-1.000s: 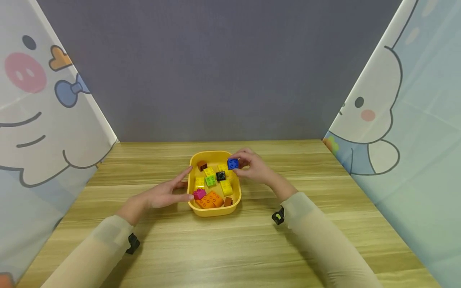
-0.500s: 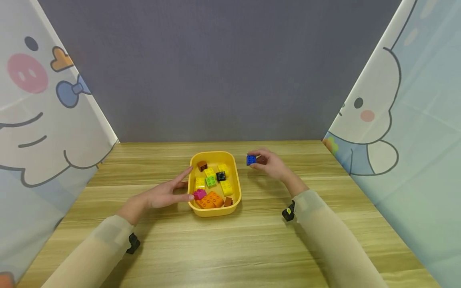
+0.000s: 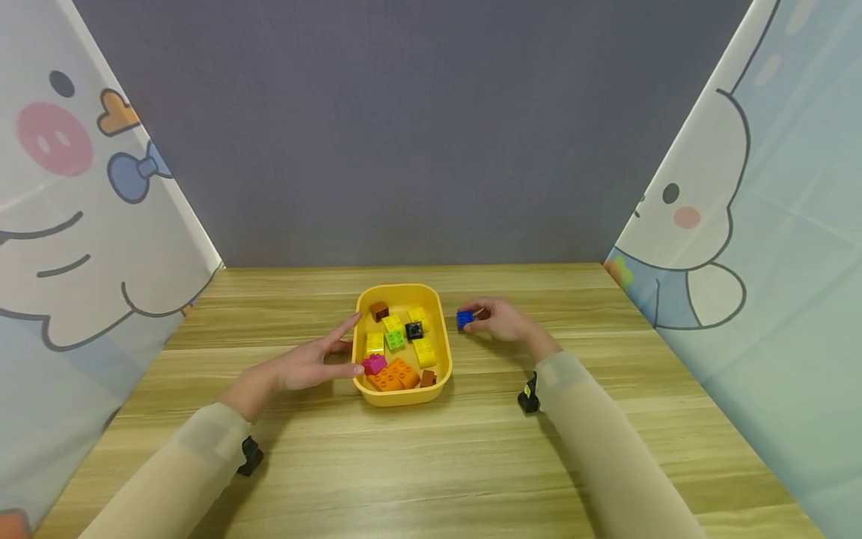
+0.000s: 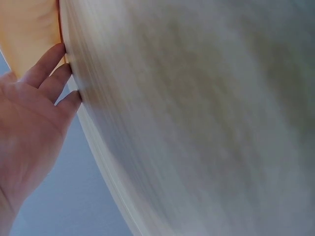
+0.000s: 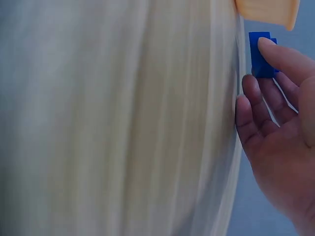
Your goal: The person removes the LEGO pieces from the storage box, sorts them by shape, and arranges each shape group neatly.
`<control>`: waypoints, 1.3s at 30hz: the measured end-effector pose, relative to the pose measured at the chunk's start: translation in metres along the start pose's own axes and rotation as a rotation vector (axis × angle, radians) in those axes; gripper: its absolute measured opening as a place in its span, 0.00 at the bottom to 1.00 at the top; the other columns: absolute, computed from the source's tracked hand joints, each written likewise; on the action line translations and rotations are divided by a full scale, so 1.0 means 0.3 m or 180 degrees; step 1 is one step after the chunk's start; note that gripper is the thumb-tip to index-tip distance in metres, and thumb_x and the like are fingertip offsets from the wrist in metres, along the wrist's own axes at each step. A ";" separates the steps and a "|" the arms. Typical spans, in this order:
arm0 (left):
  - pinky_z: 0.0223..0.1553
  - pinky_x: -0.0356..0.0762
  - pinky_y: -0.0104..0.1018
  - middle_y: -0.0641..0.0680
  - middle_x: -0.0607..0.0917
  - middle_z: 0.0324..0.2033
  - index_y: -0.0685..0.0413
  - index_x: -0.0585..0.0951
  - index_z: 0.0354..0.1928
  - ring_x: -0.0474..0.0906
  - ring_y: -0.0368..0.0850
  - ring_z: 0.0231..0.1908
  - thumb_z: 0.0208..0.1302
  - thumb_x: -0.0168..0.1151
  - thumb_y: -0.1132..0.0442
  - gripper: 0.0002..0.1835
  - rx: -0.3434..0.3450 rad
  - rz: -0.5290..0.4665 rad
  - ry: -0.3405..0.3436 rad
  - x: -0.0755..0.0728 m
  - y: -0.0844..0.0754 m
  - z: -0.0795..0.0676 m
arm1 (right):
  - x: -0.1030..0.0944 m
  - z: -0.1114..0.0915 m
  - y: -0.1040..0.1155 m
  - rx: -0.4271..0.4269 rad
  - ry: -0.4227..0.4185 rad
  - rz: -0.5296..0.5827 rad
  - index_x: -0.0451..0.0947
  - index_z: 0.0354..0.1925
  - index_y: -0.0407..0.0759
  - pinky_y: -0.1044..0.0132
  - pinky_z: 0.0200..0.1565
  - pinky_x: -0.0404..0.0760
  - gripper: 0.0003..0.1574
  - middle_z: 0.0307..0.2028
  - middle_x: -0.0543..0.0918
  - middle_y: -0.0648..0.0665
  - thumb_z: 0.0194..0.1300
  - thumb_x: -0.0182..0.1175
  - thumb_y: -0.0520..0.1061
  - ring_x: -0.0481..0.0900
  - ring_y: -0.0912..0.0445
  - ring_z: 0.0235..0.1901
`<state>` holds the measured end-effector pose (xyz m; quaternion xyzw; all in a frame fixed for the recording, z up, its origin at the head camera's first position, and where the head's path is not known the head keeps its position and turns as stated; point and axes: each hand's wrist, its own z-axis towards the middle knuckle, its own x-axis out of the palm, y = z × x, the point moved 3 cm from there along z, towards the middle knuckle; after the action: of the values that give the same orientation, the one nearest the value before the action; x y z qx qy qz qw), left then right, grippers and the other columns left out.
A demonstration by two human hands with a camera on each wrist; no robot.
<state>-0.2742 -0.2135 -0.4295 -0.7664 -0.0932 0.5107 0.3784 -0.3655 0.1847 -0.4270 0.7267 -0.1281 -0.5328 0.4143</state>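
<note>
A yellow tub (image 3: 402, 400) with rounded corners holds several toy bricks. My left hand (image 3: 304, 365) rests against the tub's left side, fingers spread and fairly straight. In the left wrist view, its fingertips lie by the table at the foot of the tub wall (image 4: 34, 29). To the right of the tub, my right hand (image 3: 503, 320) pinches a blue studded toy brick (image 3: 465, 320) between thumb and fingers, low over the wooden table. The right wrist view shows the thumb on the face of the blue brick (image 5: 260, 56), while the lower fingertips reach the table surface.
Inside the tub lie yellow bricks (image 3: 424, 352), orange bricks (image 3: 397, 374), a green one (image 3: 395, 340), a black one (image 3: 414, 330), a magenta one (image 3: 374, 364) and brown ones (image 3: 380, 311). A grey panel (image 3: 417, 150) stands behind the wooden table (image 3: 404, 471).
My right hand has carried the blue brick from above the tub's right rim out to the right, then down close to the table. The left hand has stayed at the tub.
</note>
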 end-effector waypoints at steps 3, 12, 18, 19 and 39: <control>0.77 0.49 0.84 0.63 0.69 0.82 0.22 0.36 0.90 0.58 0.75 0.83 0.74 0.64 0.29 0.58 -0.0002 -0.0005 -0.0001 0.002 0.002 0.002 | 0.009 0.009 -0.003 0.0018 -0.0023 -0.0089 0.80 0.72 0.44 0.62 0.50 0.84 0.29 0.62 0.86 0.36 0.78 0.69 0.47 0.85 0.47 0.56; 0.77 0.50 0.85 0.63 0.69 0.82 0.21 0.36 0.89 0.59 0.76 0.82 0.74 0.64 0.30 0.57 0.0014 -0.0005 -0.0001 0.001 0.000 0.000 | 0.032 0.022 -0.013 0.0181 0.0082 0.0041 0.79 0.71 0.44 0.60 0.53 0.80 0.28 0.56 0.84 0.39 0.78 0.67 0.47 0.79 0.49 0.52; 0.76 0.51 0.85 0.64 0.69 0.82 0.22 0.35 0.89 0.60 0.76 0.82 0.74 0.64 0.30 0.57 0.0026 0.0002 0.0004 -0.003 -0.003 -0.003 | 0.034 0.023 -0.003 0.0216 0.0071 0.0054 0.80 0.70 0.44 0.58 0.55 0.78 0.27 0.56 0.84 0.40 0.78 0.68 0.45 0.77 0.48 0.51; 0.76 0.51 0.85 0.64 0.69 0.82 0.22 0.35 0.89 0.60 0.76 0.82 0.74 0.64 0.30 0.57 0.0027 0.0004 0.0006 -0.004 -0.002 -0.003 | 0.034 0.023 -0.002 0.0228 0.0074 0.0059 0.79 0.70 0.44 0.58 0.55 0.78 0.27 0.56 0.84 0.40 0.78 0.68 0.45 0.77 0.49 0.51; 0.77 0.50 0.85 0.64 0.69 0.82 0.22 0.36 0.90 0.59 0.75 0.82 0.74 0.64 0.31 0.57 0.0016 -0.0032 0.0018 -0.001 -0.002 0.001 | 0.033 0.026 0.003 0.0235 0.0181 -0.0200 0.76 0.75 0.43 0.52 0.61 0.79 0.31 0.59 0.83 0.39 0.79 0.67 0.48 0.78 0.48 0.54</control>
<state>-0.2744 -0.2131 -0.4291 -0.7663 -0.0946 0.5068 0.3832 -0.3684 0.1743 -0.4336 0.7600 -0.1129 -0.5196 0.3738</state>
